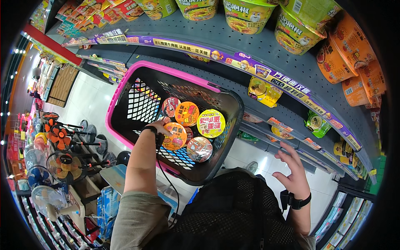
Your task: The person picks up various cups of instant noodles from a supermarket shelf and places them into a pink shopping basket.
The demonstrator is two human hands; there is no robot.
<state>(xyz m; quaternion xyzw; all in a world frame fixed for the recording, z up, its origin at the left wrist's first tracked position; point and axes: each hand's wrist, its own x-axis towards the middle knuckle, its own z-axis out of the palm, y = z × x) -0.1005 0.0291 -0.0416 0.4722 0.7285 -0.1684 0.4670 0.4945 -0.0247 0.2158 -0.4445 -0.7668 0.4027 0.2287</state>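
Note:
A black plastic shopping basket with a pink rim (111, 103) stands in front of me, holding several instant noodle cups. My left hand (160, 126) reaches inside and touches the edge of an orange-lidded noodle cup (175, 136); whether its fingers grip the cup is unclear. Around it lie another orange-lidded cup (187, 113), a yellow-lidded cup (211, 123), a cup with a brownish printed lid (199, 149) and a red cup (170, 105). Over at the right, beside the lower shelves, my right hand (292, 172) is raised with its fingers apart, holding nothing.
A grey metal shelf (193, 31) curves across the top, bearing green noodle tubs (248, 15) and orange noodle tubs (337, 59). Yellow noodle packets (265, 90) sit one level lower. Electric fans (59, 137) crowd the left, near a wooden cabinet (62, 84).

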